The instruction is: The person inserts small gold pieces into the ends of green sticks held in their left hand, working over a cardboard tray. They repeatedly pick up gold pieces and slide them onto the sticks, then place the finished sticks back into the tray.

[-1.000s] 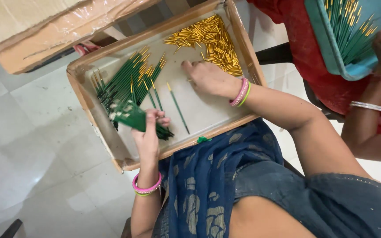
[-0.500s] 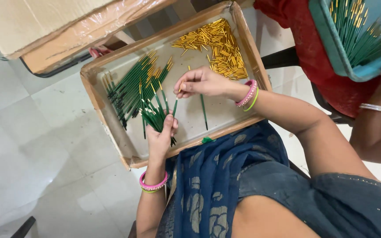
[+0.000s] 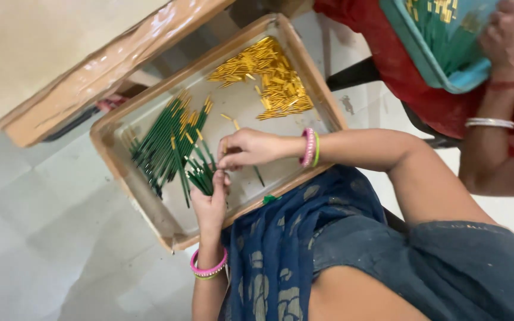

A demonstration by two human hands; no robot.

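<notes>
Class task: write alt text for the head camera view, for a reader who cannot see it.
Seen from above, a person's left hand grips a bundle of thin green sticks while the right hand brings one more stick to it, over a shallow cardboard tray on their lap. The tray also holds loose green sticks and a pile of small gold tubes.
</notes>
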